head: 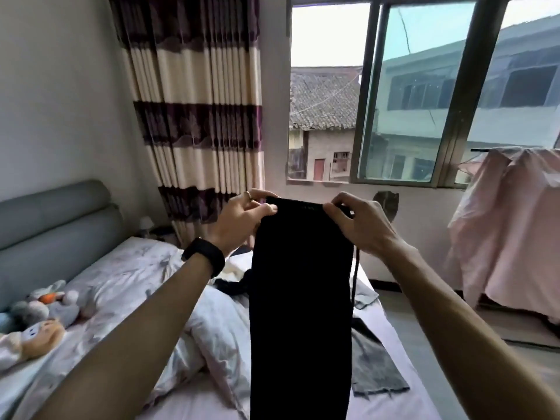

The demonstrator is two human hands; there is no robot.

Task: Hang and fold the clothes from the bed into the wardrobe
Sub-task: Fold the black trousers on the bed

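Daylight enters from the window [424, 95] at upper right. The sky [327, 34] outside is blown out to near white. The room is softly, moderately bright, and the wall [60, 101] beside the striped curtain [197, 110] is evenly lit. The black garment [303, 298] reads as a flat dark shape with no fold detail. Wide-angle distortion tilts the window frame and stretches the lower corners. Fine detail is slightly soft throughout, with gentle shadows on the bed [136, 268]
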